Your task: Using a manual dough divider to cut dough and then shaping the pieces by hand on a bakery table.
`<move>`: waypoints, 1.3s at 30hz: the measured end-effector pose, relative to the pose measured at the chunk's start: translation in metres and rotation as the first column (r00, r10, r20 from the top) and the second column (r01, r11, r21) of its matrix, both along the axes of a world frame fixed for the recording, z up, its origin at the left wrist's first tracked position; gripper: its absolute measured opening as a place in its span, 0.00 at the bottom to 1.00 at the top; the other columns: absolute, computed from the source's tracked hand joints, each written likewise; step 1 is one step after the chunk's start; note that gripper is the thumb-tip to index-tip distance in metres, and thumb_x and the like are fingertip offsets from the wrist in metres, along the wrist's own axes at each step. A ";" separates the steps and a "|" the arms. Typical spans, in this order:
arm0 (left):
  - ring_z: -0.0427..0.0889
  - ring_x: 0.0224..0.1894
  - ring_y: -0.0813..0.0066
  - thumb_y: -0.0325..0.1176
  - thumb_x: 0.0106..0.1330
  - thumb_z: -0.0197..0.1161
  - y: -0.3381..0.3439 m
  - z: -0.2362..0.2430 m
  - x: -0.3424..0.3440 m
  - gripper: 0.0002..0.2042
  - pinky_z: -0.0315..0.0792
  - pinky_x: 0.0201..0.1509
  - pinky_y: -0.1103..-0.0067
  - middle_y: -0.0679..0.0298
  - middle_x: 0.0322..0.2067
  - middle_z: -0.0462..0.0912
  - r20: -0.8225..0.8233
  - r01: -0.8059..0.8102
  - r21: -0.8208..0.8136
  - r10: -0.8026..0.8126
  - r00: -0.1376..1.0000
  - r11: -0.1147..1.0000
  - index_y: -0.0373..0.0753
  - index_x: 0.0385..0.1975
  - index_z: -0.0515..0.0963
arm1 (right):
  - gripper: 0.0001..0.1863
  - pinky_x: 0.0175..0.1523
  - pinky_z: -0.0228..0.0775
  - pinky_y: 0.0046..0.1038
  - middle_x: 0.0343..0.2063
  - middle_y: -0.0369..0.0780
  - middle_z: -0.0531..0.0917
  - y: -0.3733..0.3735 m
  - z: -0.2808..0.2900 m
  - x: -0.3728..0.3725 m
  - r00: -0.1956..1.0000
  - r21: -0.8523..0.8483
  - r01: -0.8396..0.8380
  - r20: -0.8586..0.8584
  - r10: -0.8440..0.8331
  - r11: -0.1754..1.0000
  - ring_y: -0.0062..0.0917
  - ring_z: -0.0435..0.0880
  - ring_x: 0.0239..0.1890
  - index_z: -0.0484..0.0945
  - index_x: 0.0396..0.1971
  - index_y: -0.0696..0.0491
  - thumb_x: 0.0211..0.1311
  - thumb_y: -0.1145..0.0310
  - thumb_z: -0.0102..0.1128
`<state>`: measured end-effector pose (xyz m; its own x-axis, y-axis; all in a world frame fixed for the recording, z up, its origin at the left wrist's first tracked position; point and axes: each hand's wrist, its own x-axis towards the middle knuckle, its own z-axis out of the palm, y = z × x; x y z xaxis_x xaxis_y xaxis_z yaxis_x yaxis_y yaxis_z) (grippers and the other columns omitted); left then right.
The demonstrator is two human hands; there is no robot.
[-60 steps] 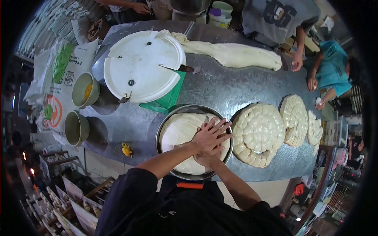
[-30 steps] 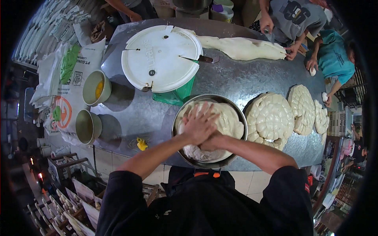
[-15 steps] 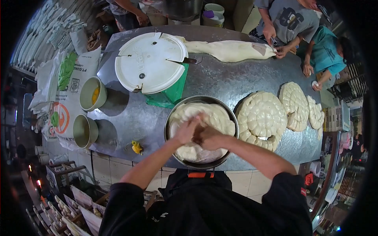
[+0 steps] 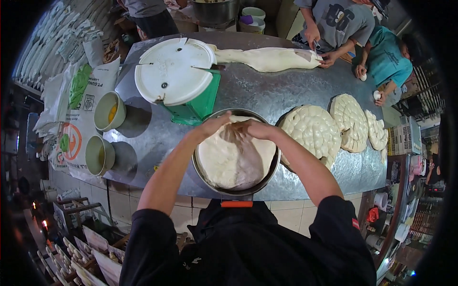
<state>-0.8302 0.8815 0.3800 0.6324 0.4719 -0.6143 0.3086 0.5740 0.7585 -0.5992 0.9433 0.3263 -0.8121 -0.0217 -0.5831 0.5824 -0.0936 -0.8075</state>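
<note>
Touching the far side of the dough (image 4: 229, 164), inside a round metal pan (image 4: 238, 193), with left hand (image 4: 215, 125) and right hand (image 4: 253, 128) — impossible to tell whether clutching or loose — and perhaps risking a tear from too hard a pull.

Two bare forearms slant inward and away from the torso (image 4: 238, 248): the left forearm (image 4: 171, 169) runs forward and rightward, the right forearm (image 4: 303, 167) forward and leftward, so that they converge. The upper arms (image 4: 341, 221) spread apart on either side. The left grip (image 4: 215, 126), a bare hand, points its fingers forward and to the right. Just beside it, the right grip (image 4: 253, 128), also a bare hand, angles leftward, knuckles up, its fingertips hard to make out.
</note>
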 end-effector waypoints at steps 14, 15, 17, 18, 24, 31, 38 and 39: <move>0.31 0.77 0.53 0.56 0.74 0.35 -0.053 -0.018 -0.004 0.35 0.30 0.74 0.46 0.54 0.76 0.32 -0.297 -0.122 0.484 0.294 0.909 0.867 0.38 0.73 0.48 | 0.38 0.76 0.29 0.45 0.74 0.49 0.46 -0.078 0.091 0.056 0.767 0.097 0.640 -0.149 -0.624 0.763 0.49 0.31 0.76 0.45 0.75 0.44 0.72 0.43 0.38; 0.31 0.77 0.53 0.56 0.74 0.35 -0.062 -0.030 0.011 0.35 0.30 0.74 0.46 0.54 0.76 0.32 -0.290 -0.113 0.504 0.291 0.912 0.856 0.38 0.73 0.48 | 0.42 0.75 0.29 0.49 0.74 0.51 0.43 -0.095 0.090 0.043 0.857 0.542 0.425 0.016 -0.515 0.725 0.51 0.30 0.76 0.44 0.75 0.47 0.69 0.40 0.41; 0.31 0.77 0.52 0.57 0.75 0.32 -0.111 -0.066 0.051 0.36 0.29 0.74 0.48 0.54 0.75 0.32 -0.698 0.542 0.708 0.333 0.634 0.453 0.36 0.73 0.46 | 0.56 0.73 0.15 0.56 0.74 0.51 0.28 -0.176 0.052 0.014 0.856 0.929 -0.069 0.242 -0.457 0.363 0.49 0.20 0.75 0.35 0.75 0.45 0.57 0.25 0.44; 0.30 0.77 0.51 0.57 0.75 0.31 -0.121 -0.059 0.070 0.35 0.29 0.74 0.48 0.54 0.75 0.31 -0.682 0.528 0.724 0.346 0.644 0.443 0.36 0.73 0.44 | 0.57 0.70 0.12 0.60 0.74 0.50 0.25 -0.191 0.045 0.019 0.847 0.958 -0.094 0.220 -0.483 0.271 0.50 0.17 0.74 0.32 0.75 0.43 0.56 0.24 0.43; 0.65 0.66 0.65 0.54 0.73 0.47 -0.050 -0.005 -0.009 0.30 0.56 0.68 0.68 0.55 0.65 0.66 0.156 -0.344 0.387 0.307 0.939 0.855 0.38 0.67 0.62 | 0.47 0.71 0.46 0.56 0.74 0.49 0.48 -0.073 0.105 0.046 0.884 0.345 -0.270 0.458 0.090 0.899 0.53 0.45 0.74 0.56 0.72 0.45 0.61 0.26 0.36; 0.78 0.46 0.75 0.32 0.71 0.58 -0.100 -0.040 -0.056 0.16 0.71 0.52 0.77 0.63 0.45 0.83 -0.026 -0.322 0.882 0.717 0.696 0.344 0.35 0.56 0.76 | 0.42 0.71 0.38 0.64 0.71 0.47 0.57 -0.187 0.021 -0.054 0.940 0.919 0.202 -0.279 -0.195 -0.339 0.51 0.48 0.74 0.61 0.69 0.44 0.64 0.29 0.35; 0.79 0.49 0.71 0.20 0.65 0.57 -0.128 -0.084 -0.042 0.18 0.69 0.57 0.77 0.59 0.48 0.83 0.237 -0.635 0.767 0.880 0.411 0.091 0.36 0.55 0.77 | 0.39 0.72 0.34 0.60 0.67 0.46 0.64 -0.166 0.072 -0.018 0.979 0.926 0.128 -0.061 -0.194 0.355 0.47 0.52 0.73 0.63 0.68 0.44 0.64 0.34 0.42; 0.79 0.49 0.71 0.18 0.64 0.57 -0.137 -0.087 -0.037 0.18 0.69 0.57 0.77 0.60 0.49 0.82 0.203 -0.630 0.774 0.917 0.344 0.065 0.36 0.54 0.77 | 0.37 0.71 0.38 0.58 0.65 0.46 0.68 -0.206 0.046 -0.008 0.931 0.897 0.328 -0.360 -0.060 -0.297 0.46 0.54 0.72 0.69 0.64 0.46 0.65 0.35 0.43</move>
